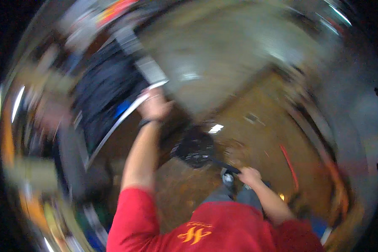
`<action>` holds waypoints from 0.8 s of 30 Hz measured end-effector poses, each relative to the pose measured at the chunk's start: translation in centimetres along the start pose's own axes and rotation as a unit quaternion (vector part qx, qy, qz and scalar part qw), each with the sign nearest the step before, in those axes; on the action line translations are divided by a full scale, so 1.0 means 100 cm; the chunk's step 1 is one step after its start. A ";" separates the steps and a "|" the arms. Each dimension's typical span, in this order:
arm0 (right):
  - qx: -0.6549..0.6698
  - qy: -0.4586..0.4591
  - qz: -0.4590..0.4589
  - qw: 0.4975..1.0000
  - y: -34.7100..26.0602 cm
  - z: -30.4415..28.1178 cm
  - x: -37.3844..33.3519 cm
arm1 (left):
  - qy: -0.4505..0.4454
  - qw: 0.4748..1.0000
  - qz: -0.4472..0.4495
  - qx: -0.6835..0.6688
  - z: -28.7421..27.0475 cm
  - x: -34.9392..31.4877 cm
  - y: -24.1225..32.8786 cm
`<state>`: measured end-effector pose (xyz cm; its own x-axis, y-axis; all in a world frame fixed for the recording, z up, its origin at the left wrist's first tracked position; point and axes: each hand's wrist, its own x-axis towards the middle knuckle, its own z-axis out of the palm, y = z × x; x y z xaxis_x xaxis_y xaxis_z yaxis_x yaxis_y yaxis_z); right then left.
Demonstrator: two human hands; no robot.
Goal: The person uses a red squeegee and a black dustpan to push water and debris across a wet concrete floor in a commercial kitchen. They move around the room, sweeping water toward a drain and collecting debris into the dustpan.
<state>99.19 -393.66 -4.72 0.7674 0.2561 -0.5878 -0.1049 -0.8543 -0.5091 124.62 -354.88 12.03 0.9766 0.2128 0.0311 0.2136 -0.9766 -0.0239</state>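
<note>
My left hand [154,106], with a dark band at its wrist, reaches forward to a large dark blue-black thing [109,80]. Its fingers lap over the thing's pale straight edge [121,122], while the thumb sticks out to the right. Blur hides whether that thing is a bin or a flat top. Low down by my legs, my right hand [250,177] is closed round a thin black handle [227,165]. The handle leads left to a broad black piece [194,147] near the floor, too smeared to name.
A shiny brown floor [235,130] meets a grey-green floor area [206,50] ahead. On the right lies a red strip [290,168], with a long orange-brown shape [339,185] beyond it. Blurred clutter fills the left side, including a grey upright shape [73,159].
</note>
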 end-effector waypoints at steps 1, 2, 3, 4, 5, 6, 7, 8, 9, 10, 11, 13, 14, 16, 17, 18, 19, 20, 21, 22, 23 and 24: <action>-0.025 0.003 0.018 1.000 0.011 0.007 -0.028 | 0.054 0.996 0.032 -0.068 0.008 -0.022 -0.001; -0.012 0.039 0.028 0.999 0.015 0.022 -0.045 | 0.054 0.990 0.056 -0.119 0.007 -0.034 -0.022; 0.031 0.127 0.021 0.991 0.022 0.040 -0.068 | 0.080 0.986 0.084 -0.122 0.022 -0.063 -0.034; 0.032 0.056 0.074 0.995 0.025 0.056 -0.069 | 0.068 0.973 0.125 -0.183 0.047 -0.084 -0.046; 0.033 0.096 0.079 0.992 0.032 0.072 -0.076 | 0.041 0.971 0.137 -0.189 0.081 -0.107 -0.059; 0.027 0.123 0.066 0.990 0.036 0.094 -0.089 | -0.004 0.981 0.139 -0.133 0.117 -0.130 -0.076; 0.043 0.161 0.111 0.980 0.043 0.115 -0.104 | -0.133 0.985 0.107 -0.006 0.152 -0.154 -0.095; 0.050 0.194 0.140 0.970 0.050 0.129 -0.111 | -0.124 0.986 0.025 -0.108 0.195 -0.187 -0.106; 0.053 0.225 0.160 0.960 0.057 0.140 -0.118 | -0.246 0.967 0.059 0.010 0.230 -0.197 -0.109; 0.079 0.250 0.186 0.947 0.065 0.151 -0.135 | -0.308 0.944 0.068 0.097 0.259 -0.211 -0.110; 0.106 0.271 0.212 0.933 0.072 0.160 -0.158 | -0.348 0.933 0.058 0.067 0.278 -0.214 -0.106; 0.194 0.160 0.321 0.913 0.098 0.153 -0.200 | -0.441 0.897 0.036 0.003 0.305 -0.233 -0.080; 0.285 0.170 0.333 0.883 0.119 0.141 -0.229 | -0.484 0.874 0.027 -0.029 0.307 -0.247 -0.061; 0.459 0.187 0.334 0.802 0.153 0.115 -0.302 | -0.513 0.844 0.156 0.007 0.288 -0.275 -0.025; 0.491 0.181 0.319 0.790 0.175 0.101 -0.350 | -0.412 0.823 0.361 0.151 0.270 -0.286 -0.013; 0.518 0.178 0.303 0.780 0.202 0.087 -0.407 | -0.316 0.805 0.468 0.184 0.253 -0.296 -0.006; 0.576 0.215 0.238 0.752 0.226 0.067 -0.461 | -0.251 0.783 0.521 0.228 0.234 -0.307 -0.001; 0.594 0.200 0.283 0.726 0.251 0.044 -0.511 | -0.257 0.784 0.509 0.244 0.222 -0.319 0.006; 0.555 0.250 0.314 0.729 0.270 0.029 -0.572 | -0.241 0.788 0.507 0.251 0.212 -0.329 0.008; 0.512 0.297 0.346 0.728 0.290 0.013 -0.635 | -0.216 0.789 0.513 0.260 0.205 -0.338 0.005; 0.496 0.336 0.359 0.716 0.312 -0.012 -0.685 | -0.240 0.785 0.492 0.289 0.203 -0.349 0.002; 0.498 0.377 0.366 0.690 0.329 -0.033 -0.727 | -0.253 0.777 0.482 0.315 0.201 -0.359 -0.004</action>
<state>41.97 -441.89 23.32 0.3504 -0.7071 -0.6142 -0.7336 0.2004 -0.6493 89.99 -361.55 -9.20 0.5408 -0.4687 -0.6985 -0.8098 -0.5146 -0.2817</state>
